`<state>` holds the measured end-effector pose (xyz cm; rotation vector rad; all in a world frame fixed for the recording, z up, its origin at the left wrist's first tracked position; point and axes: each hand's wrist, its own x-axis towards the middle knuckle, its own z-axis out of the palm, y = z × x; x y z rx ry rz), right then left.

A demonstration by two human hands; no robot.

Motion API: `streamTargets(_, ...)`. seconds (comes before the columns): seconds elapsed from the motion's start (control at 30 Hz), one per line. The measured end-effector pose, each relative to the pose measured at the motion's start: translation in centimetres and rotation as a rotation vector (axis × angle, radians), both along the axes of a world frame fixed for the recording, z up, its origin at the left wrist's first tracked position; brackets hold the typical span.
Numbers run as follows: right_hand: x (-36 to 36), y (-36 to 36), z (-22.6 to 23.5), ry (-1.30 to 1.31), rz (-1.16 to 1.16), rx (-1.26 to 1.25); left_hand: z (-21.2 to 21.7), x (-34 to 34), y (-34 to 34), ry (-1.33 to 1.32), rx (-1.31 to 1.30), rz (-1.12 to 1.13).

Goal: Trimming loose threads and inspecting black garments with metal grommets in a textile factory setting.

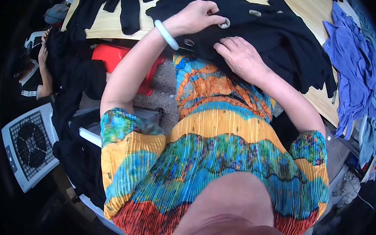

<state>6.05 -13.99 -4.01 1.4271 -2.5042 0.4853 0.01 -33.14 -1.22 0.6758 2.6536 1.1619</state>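
Note:
A black garment (pixel 279 41) lies across the wooden table (pixel 314 16) and hangs over its near edge toward my lap. My left hand (pixel 194 18), with a pale bangle on its wrist, is closed in a pinch at a round, pale button (pixel 225 23) on the cloth. To the right and nearer, my right hand (pixel 242 57) rests on the garment with its fingers stretched out, holding nothing. Another large button (pixel 254 13) shows farther back on the fabric. Close to the near edge, below my left hand, is a ring-like button (pixel 189 42).
More black garments (pixel 129 14) lie at the table's left. Purple-blue clothes (pixel 351 70) drape over its right end. Under the near edge stands a red plastic stool (pixel 109 57). A white fan unit (pixel 31 142) and another person's arm (pixel 45 71) are at the left.

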Motion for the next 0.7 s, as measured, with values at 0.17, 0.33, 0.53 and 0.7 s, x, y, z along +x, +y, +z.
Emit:
streamTargets(0.17,-0.9,0.1,1.2,-0.339,-0.131,-0.063,-0.4,-0.8,-0.2,-0.140,0.010,-0.022)
streamTargets(0.33,-1.1,0.0,1.0,-0.171,0.008,-0.007,-1.4,-1.0,-0.4,-0.233,0.073,0.044)
streamTargets(0.53,-2.3,0.0,2.0,-0.361,-0.033,-0.047,-0.7,-1.4,-0.6,-0.313,0.217,0.028)
streamTargets(0.7,-3.0,0.3,3.6,-0.487,-0.088,-0.055,4.7,-0.9,0.1,-0.251,0.028,0.054)
